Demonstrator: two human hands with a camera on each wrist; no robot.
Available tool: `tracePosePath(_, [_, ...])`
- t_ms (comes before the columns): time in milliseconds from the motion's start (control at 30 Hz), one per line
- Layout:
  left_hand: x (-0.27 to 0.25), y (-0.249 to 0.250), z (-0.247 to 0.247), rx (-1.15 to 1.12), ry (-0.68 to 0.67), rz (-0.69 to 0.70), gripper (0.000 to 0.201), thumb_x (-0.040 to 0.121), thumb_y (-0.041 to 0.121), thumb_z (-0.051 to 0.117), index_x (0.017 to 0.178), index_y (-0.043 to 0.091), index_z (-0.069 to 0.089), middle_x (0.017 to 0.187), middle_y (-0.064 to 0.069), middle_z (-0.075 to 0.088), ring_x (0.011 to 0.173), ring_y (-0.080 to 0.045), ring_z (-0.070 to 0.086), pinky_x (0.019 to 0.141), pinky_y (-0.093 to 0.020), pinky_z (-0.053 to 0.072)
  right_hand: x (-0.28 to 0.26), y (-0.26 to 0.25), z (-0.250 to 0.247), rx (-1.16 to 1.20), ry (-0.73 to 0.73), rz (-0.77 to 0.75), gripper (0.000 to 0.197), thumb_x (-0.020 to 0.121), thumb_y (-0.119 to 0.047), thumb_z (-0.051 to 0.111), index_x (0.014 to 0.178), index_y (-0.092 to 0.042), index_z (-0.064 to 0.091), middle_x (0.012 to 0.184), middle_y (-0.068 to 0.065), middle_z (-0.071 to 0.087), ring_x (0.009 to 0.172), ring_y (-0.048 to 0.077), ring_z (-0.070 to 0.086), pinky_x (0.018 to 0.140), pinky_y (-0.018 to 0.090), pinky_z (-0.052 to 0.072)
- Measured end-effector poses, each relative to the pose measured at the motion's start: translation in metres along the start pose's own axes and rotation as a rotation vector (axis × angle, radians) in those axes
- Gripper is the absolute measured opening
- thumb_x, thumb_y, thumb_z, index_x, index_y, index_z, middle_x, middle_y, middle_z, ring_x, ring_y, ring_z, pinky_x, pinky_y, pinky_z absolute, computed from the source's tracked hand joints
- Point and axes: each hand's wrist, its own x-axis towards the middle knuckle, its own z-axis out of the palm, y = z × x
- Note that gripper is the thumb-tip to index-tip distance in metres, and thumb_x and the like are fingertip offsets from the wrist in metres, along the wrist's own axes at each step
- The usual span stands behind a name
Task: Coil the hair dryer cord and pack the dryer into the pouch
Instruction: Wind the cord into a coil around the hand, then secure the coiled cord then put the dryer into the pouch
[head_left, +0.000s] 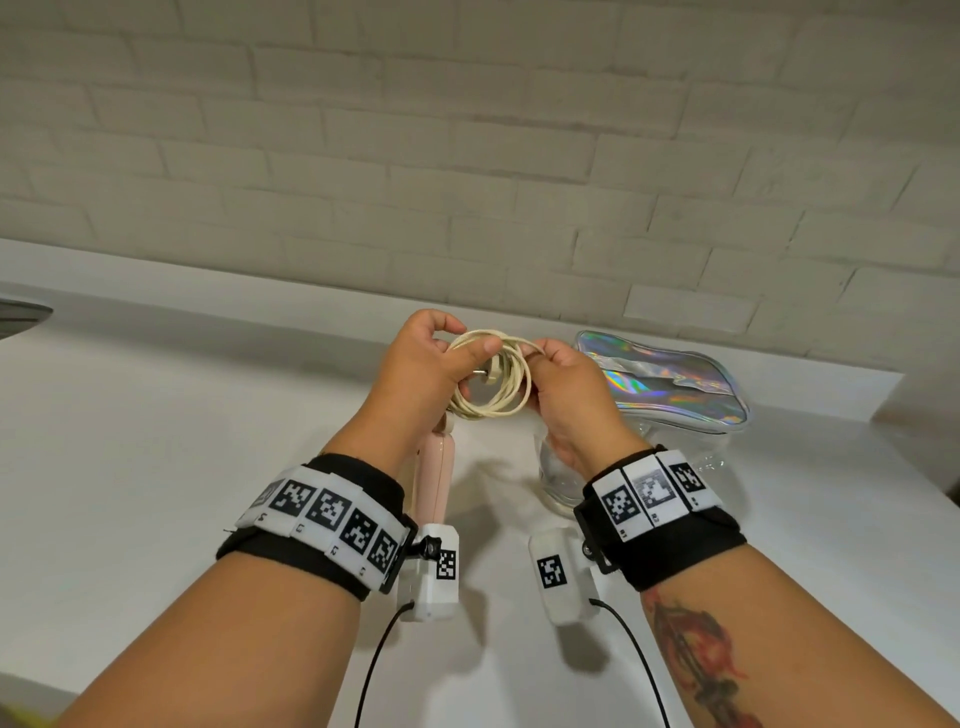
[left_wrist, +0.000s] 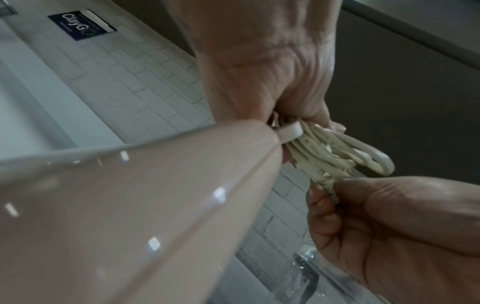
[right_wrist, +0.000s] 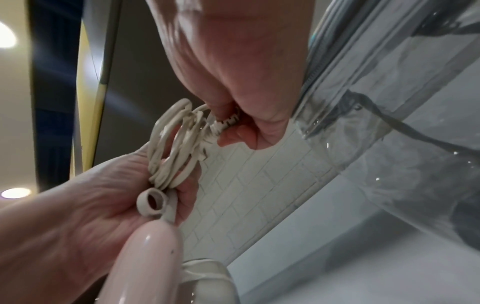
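Now left hand and right hand both grip the coiled cord, seemingly.

The coiled cord sits between both hands, the pouch right (on the counter).

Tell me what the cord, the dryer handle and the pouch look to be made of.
Cord: cream rubbery or plastic sheath, matte; it bends into soft loops. Dryer handle: pale pink hard plastic, glossy, showing sharp light glints and a moulded seam. Pouch: holographic silver film, probably vinyl, with rainbow sheen and creases.
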Motion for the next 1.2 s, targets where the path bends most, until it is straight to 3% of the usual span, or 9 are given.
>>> tracePosePath(167, [-0.001, -0.004, -0.006, -0.111, -0.054, -0.032, 0.019, 0.081, 0.036, 0.072, 0.081, 0.018, 0.066, 0.066, -0.014, 0.056, 0.049, -0.02, 0.041, 0.046, -0.028, 0.03, -0.002, -0.003, -0.007, 0.17, -0.203, 0.137, 0.031, 0.096, -0.022, 0.049, 0.119, -0.002, 0.057, 0.088, 0.011, 0.058, 0.073, 0.018, 0.051, 0.064, 0.026, 0.046])
tracePosePath(267, [0.0, -0.004, -0.006, -0.103, -0.041, -0.031, 0.022, 0.082, 0.038, 0.069, 0.077, 0.017, 0.068, 0.066, -0.013, 0.055, 0.054, -0.025, 0.041, 0.047, -0.029, 0.032, -0.004, -0.001, -0.009, 0.272, -0.264, 0.205, 0.039, 0.095, -0.02, 0.051, 0.128, 0.001, 0.05, 0.091, 0.007, 0.059, 0.072, 0.013, 0.052, 0.059, 0.02, 0.05])
tracePosePath(400, [-0.001, -0.004, -0.001, -0.089, -0.069, -0.016, 0.021, 0.088, 0.032, 0.066, 0.078, 0.013, 0.067, 0.062, -0.011, 0.059, 0.046, -0.02, 0.047, 0.048, -0.027, 0.042, -0.002, -0.008, -0.003, 0.225, -0.189, 0.17, 0.029, 0.092, -0.011, 0.05, 0.117, 0.003, 0.059, 0.097, 0.019, 0.063, 0.077, 0.025, 0.061, 0.073, 0.034, 0.053])
tracePosePath(533, [-0.003, -0.004, 0.004, -0.132, -0.108, -0.018, 0.018, 0.091, 0.027, 0.063, 0.08, 0.012, 0.063, 0.06, -0.004, 0.058, 0.043, -0.013, 0.045, 0.048, -0.026, 0.041, 0.0, -0.013, 0.0, 0.184, -0.159, 0.151, 0.033, 0.093, -0.017, 0.051, 0.117, 0.006, 0.057, 0.097, 0.024, 0.059, 0.085, 0.033, 0.056, 0.072, 0.037, 0.049])
tracePosePath(667, [-0.001, -0.004, 0.004, -0.126, -0.159, -0.012, 0.018, 0.092, 0.029, 0.061, 0.086, 0.013, 0.06, 0.056, 0.004, 0.053, 0.046, -0.009, 0.041, 0.049, -0.025, 0.042, 0.001, -0.019, 0.002, 0.028, -0.055, 0.008, 0.025, 0.095, -0.023, 0.048, 0.084, -0.007, 0.063, 0.07, 0.012, 0.056, 0.054, 0.015, 0.049, 0.052, 0.024, 0.042])
tracePosePath(733, [0.0, -0.005, 0.002, -0.149, -0.181, -0.017, 0.013, 0.091, 0.026, 0.063, 0.089, 0.014, 0.059, 0.058, 0.005, 0.052, 0.047, -0.008, 0.04, 0.049, -0.024, 0.042, 0.003, -0.021, 0.001, -0.132, 0.004, -0.121, 0.031, 0.095, -0.029, 0.048, 0.067, -0.019, 0.059, 0.061, 0.007, 0.051, 0.051, 0.013, 0.041, 0.055, 0.028, 0.038])
tracePosePath(833, [-0.002, -0.006, 0.001, -0.2, -0.206, -0.028, 0.012, 0.088, 0.02, 0.066, 0.093, 0.015, 0.056, 0.061, 0.006, 0.056, 0.047, -0.007, 0.041, 0.048, -0.023, 0.043, 0.002, -0.024, -0.001, -0.247, 0.013, -0.197, 0.034, 0.094, -0.032, 0.047, 0.064, -0.021, 0.058, 0.06, 0.002, 0.052, 0.054, 0.014, 0.043, 0.062, 0.032, 0.039])
tracePosePath(1067, [0.0, -0.009, 0.002, -0.084, -0.062, 0.027, 0.028, 0.077, 0.031, 0.076, 0.09, 0.02, 0.055, 0.069, 0.001, 0.062, 0.048, -0.01, 0.047, 0.055, -0.034, 0.048, 0.003, -0.024, -0.005, -0.245, -0.004, -0.053, 0.029, 0.094, -0.029, 0.049, 0.069, -0.018, 0.058, 0.058, 0.0, 0.05, 0.049, 0.012, 0.04, 0.054, 0.029, 0.037])
tracePosePath(1200, [-0.002, -0.006, 0.006, -0.053, -0.036, 0.033, 0.021, 0.083, 0.032, 0.072, 0.089, 0.022, 0.055, 0.071, 0.002, 0.065, 0.05, -0.009, 0.052, 0.052, -0.03, 0.047, -0.001, -0.021, -0.001, -0.009, -0.098, 0.186, 0.016, 0.092, -0.025, 0.053, 0.083, -0.015, 0.061, 0.062, 0.001, 0.049, 0.047, 0.009, 0.039, 0.042, 0.019, 0.032])
